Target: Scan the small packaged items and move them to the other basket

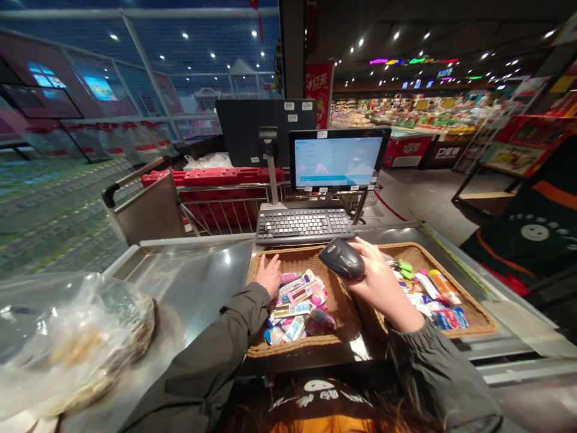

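My right hand (378, 282) is wrapped round a black handheld barcode scanner (342, 260), held above the gap between two wicker baskets. My left hand (269, 276) is open, fingers stretched forward, at the left side of the left wicker basket (345, 313); whether it touches the basket I cannot tell. Small packets (300, 307) in pink, white and blue lie in a heap in that basket. The right wicker basket (480, 313) holds more small items, among them an orange tube-shaped container (442, 285) and a blue and red packet (453, 319).
Behind the baskets sit a black keyboard (306, 224) and a lit monitor (340, 161), with a second screen (252, 132) facing away. A clear plastic bag (76, 343) lies on the metal counter (198, 285) at left. A metal cart (220, 204) stands beyond the counter.
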Action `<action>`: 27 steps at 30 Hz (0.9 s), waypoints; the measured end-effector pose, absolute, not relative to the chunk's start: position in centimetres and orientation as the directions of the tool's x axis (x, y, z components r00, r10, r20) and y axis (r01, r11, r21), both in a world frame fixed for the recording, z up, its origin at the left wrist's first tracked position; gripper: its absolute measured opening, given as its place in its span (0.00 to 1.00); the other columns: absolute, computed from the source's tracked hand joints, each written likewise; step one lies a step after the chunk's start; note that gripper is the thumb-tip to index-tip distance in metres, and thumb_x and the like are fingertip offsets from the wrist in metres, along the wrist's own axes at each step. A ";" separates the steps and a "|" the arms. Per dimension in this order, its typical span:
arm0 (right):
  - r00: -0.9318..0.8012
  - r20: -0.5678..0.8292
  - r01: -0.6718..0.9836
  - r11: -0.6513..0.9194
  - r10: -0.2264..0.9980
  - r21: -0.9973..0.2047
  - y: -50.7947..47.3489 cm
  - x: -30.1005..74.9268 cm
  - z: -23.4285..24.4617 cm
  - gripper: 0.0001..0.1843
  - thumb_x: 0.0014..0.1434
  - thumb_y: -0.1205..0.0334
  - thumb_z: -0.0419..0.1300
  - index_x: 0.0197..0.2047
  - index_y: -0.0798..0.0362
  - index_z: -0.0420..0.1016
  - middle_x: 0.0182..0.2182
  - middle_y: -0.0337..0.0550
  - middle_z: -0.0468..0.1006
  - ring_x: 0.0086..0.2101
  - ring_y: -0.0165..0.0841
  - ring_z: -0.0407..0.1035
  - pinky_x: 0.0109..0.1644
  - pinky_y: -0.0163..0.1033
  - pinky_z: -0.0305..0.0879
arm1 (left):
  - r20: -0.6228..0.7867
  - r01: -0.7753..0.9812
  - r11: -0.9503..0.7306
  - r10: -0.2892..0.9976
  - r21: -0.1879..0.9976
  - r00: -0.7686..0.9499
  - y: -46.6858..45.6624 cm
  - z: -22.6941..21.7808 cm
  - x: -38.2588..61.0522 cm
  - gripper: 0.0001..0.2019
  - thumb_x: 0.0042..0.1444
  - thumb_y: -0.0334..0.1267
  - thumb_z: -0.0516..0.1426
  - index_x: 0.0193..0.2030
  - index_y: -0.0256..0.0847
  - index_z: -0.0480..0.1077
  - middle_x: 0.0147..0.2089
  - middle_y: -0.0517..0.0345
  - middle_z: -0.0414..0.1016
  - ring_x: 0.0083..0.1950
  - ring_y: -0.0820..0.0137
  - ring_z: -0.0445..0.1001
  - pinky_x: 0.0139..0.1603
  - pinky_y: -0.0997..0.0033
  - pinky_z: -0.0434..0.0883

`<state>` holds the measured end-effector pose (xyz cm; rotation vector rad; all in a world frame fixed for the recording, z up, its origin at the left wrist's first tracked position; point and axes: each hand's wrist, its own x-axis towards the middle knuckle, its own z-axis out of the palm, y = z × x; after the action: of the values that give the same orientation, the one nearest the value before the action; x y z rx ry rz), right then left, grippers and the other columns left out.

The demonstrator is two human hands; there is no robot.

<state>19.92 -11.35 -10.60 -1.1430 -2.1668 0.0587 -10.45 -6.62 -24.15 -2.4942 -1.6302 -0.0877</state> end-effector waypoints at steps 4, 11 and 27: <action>-0.369 0.548 0.734 0.597 0.751 -0.325 -11.6 20.8 -10.3 0.19 0.52 0.60 0.63 0.48 0.53 0.76 0.53 0.54 0.75 0.61 0.54 0.61 0.64 0.65 0.57 | 0.093 0.913 -0.393 0.910 -0.107 0.403 -6.6 -23.9 -10.3 0.15 0.54 0.26 0.53 0.41 0.38 0.80 0.65 0.38 0.68 0.71 0.50 0.58 0.70 0.30 0.44; -0.159 0.628 0.853 0.426 0.761 -0.301 -12.6 27.3 -9.1 0.18 0.55 0.50 0.62 0.45 0.51 0.76 0.50 0.53 0.76 0.60 0.53 0.63 0.63 0.61 0.60 | 0.163 0.840 -0.542 0.827 -0.025 0.538 -7.4 -18.9 -7.6 0.11 0.54 0.40 0.62 0.43 0.41 0.77 0.67 0.42 0.66 0.71 0.49 0.57 0.69 0.29 0.47; 0.040 0.690 0.934 0.218 0.723 -0.283 -13.9 38.0 -9.0 0.19 0.54 0.51 0.63 0.46 0.51 0.75 0.51 0.55 0.75 0.61 0.55 0.61 0.65 0.62 0.57 | 0.135 0.704 -0.707 0.705 0.065 0.696 -0.8 -18.0 14.9 0.16 0.61 0.50 0.56 0.40 0.40 0.79 0.68 0.42 0.64 0.73 0.49 0.53 0.69 0.29 0.46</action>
<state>38.00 -13.94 -9.02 -1.5545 -1.7298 -0.3504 14.91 -0.76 -18.00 -2.9007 -1.2053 -0.2370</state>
